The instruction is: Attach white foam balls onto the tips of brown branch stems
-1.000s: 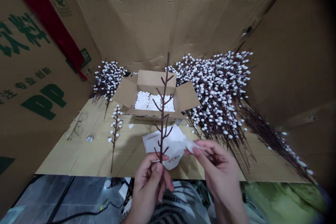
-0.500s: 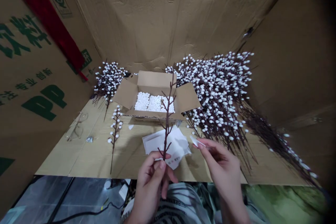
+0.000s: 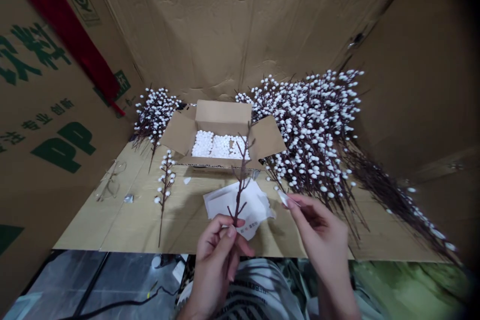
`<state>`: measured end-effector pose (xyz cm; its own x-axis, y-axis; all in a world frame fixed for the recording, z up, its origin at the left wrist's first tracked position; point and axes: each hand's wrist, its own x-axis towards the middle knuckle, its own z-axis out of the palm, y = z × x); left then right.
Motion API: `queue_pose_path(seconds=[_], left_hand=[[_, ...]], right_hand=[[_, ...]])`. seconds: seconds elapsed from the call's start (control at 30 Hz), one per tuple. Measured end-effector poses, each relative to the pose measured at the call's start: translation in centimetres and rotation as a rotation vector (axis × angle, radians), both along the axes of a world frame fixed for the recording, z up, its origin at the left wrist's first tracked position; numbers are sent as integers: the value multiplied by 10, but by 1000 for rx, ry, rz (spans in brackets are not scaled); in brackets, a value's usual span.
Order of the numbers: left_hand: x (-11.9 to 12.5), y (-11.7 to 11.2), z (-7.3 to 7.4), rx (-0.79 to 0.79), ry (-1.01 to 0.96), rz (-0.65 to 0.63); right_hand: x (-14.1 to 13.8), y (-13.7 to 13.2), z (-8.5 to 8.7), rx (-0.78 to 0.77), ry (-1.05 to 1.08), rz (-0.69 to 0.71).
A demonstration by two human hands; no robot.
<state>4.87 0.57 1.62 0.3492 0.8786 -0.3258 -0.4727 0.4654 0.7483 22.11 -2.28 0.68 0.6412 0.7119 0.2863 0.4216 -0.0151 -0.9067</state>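
My left hand pinches the lower end of a bare brown twig, which points up and away with its side shoots free of berries. The twig's tip overlaps an open cardboard box filled with small white balls. Off to the right, my right hand is closed on a small white piece of paper between thumb and fingertips. Under the twig lie white paper sheets, one with printing on it.
A single white-berried stem lies left of the papers. Berry branches are heaped at the right and back left. Bare stems lie far right. Glasses rest at left. Cardboard walls enclose the table.
The twig has turned and tipped forward a little, its tip now lower against the box. My right hand with the paper piece has shifted slightly right.
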Motion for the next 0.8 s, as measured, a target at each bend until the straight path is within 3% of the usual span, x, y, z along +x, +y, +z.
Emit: queue_pose_path(seconds=[0.33,0.8], left_hand=[[5,-2,-2,12,26,106],[3,-5,-4,30,48,64]], right_hand=[[-40,1,17,154,43,140],[-47,1,23,198,153,183]])
